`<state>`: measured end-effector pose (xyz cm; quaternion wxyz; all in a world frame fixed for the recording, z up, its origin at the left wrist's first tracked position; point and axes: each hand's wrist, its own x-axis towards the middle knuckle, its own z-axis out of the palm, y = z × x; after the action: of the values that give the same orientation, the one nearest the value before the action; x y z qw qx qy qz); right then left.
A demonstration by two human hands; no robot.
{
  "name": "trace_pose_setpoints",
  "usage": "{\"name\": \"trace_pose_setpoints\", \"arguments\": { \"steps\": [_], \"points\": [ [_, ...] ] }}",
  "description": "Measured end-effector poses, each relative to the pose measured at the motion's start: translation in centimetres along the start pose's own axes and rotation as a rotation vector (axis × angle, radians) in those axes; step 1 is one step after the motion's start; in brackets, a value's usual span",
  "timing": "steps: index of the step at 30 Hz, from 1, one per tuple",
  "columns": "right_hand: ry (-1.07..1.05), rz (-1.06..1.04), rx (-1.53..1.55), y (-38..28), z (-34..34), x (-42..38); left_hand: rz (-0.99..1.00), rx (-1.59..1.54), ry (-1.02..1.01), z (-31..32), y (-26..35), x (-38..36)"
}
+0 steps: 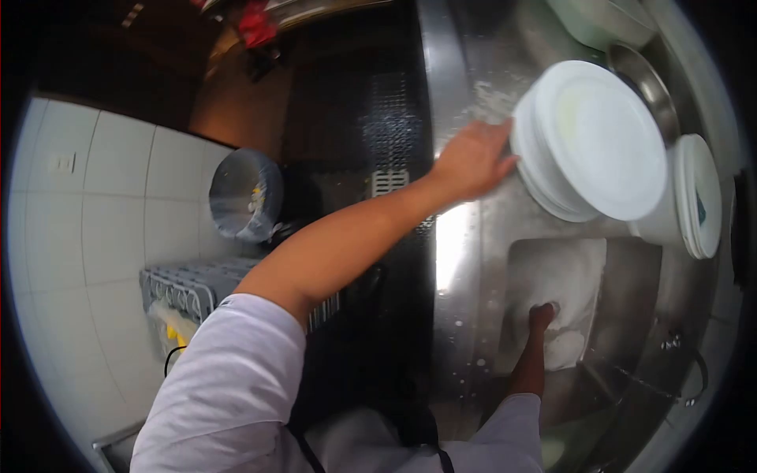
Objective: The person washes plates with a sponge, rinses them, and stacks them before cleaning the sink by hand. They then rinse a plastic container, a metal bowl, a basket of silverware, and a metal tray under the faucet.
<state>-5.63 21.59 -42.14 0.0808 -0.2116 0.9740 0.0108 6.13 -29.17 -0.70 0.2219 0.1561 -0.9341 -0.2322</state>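
Note:
My left hand point(475, 158) reaches across the counter to a stack of round white plates point(607, 142). Its fingertips are at the left rim of the stack, thumb and fingers apart. The uppermost plate sits askew over those beneath. Down in the metal sink point(631, 303), my right hand point(542, 314) is closed over something small and greyish that I cannot make out. White, foamy-looking material point(564, 272) surrounds it, and a pale rounded shape point(565, 347) lies just below the hand.
Beyond the plates are a metal bowl point(646, 87) and a pale green tub point(607, 24). A white lidded bucket point(698, 197) stands right of the stack. A faucet point(698, 378) is at the sink's right. Leftward are a lined bin point(246, 193) and grey crate point(193, 277).

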Motion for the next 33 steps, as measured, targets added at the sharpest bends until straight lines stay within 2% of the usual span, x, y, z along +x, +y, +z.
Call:
{"name": "trace_pose_setpoints", "arguments": {
  "steps": [2, 5, 8, 14, 23, 26, 28, 29, 30, 33],
  "points": [
    [0.014, 0.05, -0.183, -3.0, -1.5, -1.2, 0.018, -0.023, 0.008, -0.6, -0.4, -0.4],
    [-0.026, 0.035, -0.087, -1.3, 0.4, -1.8, 0.02, -0.03, -0.007, -0.6, -0.6, -0.3],
    [-0.066, -0.125, -0.125, -3.4, -5.6, -1.7, 0.024, -0.017, 0.004, -0.4, -0.7, -0.4],
    [0.069, -0.129, -0.105, -2.2, -2.7, -2.5, 0.014, -0.003, -0.019, -0.1, -0.7, 0.0],
    [0.081, -0.044, -0.06, -1.7, -0.7, -2.7, -0.017, 0.13, -0.031, 0.5, -0.5, 0.1],
    [0.053, -0.086, 0.082, -1.0, -0.1, -2.9, -0.031, 0.159, -0.049, 0.6, -0.2, 0.0],
    [0.132, -0.116, 0.015, -0.4, 1.6, -2.7, -0.078, 0.132, -0.058, 0.9, -0.3, 0.1],
    [0.045, -0.166, -0.118, 0.4, 2.8, -2.3, -0.057, 0.142, -0.047, 1.0, -0.3, 0.0],
    [-0.122, -0.071, -0.074, -0.5, 1.2, -1.9, 0.006, 0.182, -0.008, 1.6, -1.0, -0.2],
    [-0.088, -0.104, -0.051, -2.2, -2.6, -2.6, -0.053, 0.186, -0.067, 1.1, 0.0, 0.1]
  ]
}}
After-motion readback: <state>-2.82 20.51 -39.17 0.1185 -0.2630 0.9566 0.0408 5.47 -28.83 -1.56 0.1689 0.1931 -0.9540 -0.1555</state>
